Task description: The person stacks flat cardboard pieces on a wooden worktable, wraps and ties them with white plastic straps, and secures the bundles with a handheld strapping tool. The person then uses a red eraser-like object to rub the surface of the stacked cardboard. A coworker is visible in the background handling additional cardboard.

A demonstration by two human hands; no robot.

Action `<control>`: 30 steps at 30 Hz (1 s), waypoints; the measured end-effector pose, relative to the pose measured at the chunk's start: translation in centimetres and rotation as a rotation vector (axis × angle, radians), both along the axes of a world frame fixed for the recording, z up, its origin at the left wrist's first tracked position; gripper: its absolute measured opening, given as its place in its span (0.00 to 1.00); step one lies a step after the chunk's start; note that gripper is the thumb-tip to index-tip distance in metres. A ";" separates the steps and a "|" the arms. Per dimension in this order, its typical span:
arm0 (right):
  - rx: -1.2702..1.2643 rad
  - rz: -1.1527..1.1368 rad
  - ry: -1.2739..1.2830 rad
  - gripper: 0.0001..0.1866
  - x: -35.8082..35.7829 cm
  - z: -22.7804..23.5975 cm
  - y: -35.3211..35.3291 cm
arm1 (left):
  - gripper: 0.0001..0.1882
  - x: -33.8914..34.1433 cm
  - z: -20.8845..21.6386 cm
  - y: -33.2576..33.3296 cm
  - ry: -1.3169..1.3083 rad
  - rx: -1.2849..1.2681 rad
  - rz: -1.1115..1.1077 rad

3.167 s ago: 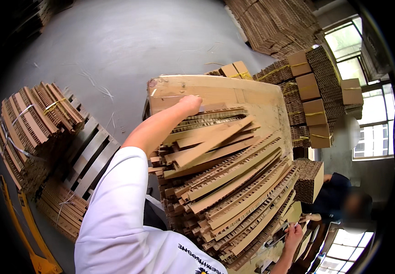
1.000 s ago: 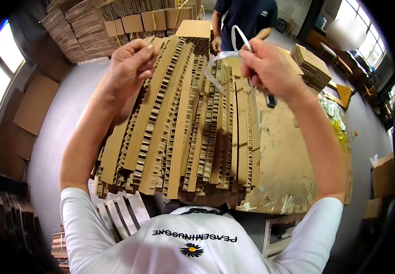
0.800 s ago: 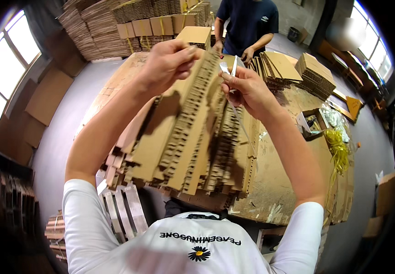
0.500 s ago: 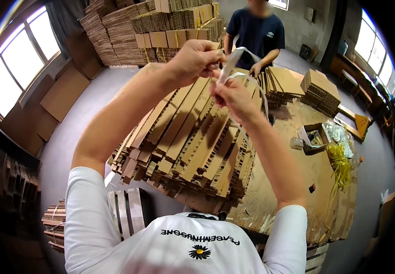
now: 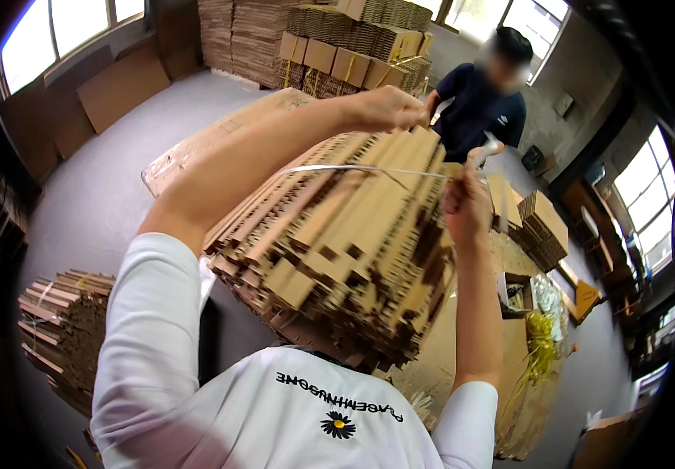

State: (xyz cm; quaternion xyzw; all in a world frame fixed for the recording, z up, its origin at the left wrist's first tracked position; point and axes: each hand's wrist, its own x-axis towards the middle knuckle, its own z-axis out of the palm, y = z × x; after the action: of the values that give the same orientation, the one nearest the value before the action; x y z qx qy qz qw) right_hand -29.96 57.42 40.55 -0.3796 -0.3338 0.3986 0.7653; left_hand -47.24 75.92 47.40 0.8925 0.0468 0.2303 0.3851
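Observation:
A large stack of long brown honeycomb-cardboard strips (image 5: 322,234) lies in front of me. A white strap (image 5: 353,167) runs taut across the top of it, up to my right hand (image 5: 466,202). That hand is closed on the strap at the stack's right side, and a loose white end shows above the fingers. My left hand (image 5: 391,109) is closed over the far end of the strips, blurred; whether it holds anything I cannot make out.
The wooden work table (image 5: 525,399) bears a box of small items (image 5: 516,293), yellow twine (image 5: 539,340) and cardboard piles (image 5: 542,227). Another person (image 5: 482,109) stands beyond it. At left, a tied bundle (image 5: 64,313) stands low; tall cardboard stacks (image 5: 251,39) are behind.
My hands, together on the looped strap before, are now apart: the right moved right and down, the left toward the stack's far end. The strap is now stretched across the strips. My view has tilted.

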 end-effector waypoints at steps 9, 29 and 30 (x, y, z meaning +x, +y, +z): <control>-0.276 -0.084 -0.260 0.17 -2.7 4.6 -1.3 | 0.11 -1.3 -9.4 -1.8 -0.139 0.132 -0.037; -0.583 -0.313 -0.824 0.17 0.7 9.2 5.5 | 0.14 7.6 -8.9 1.0 -0.233 -1.052 -0.223; -0.582 -0.309 -0.801 0.17 1.4 10.4 5.9 | 0.15 7.5 -9.4 0.5 -0.196 -1.067 -0.260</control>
State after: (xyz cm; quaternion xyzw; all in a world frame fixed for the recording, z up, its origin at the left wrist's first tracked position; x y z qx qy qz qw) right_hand -28.54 63.33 50.99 -0.7444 -0.4160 0.1808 0.4901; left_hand -39.74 76.46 38.05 0.5465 0.0103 0.2073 0.8113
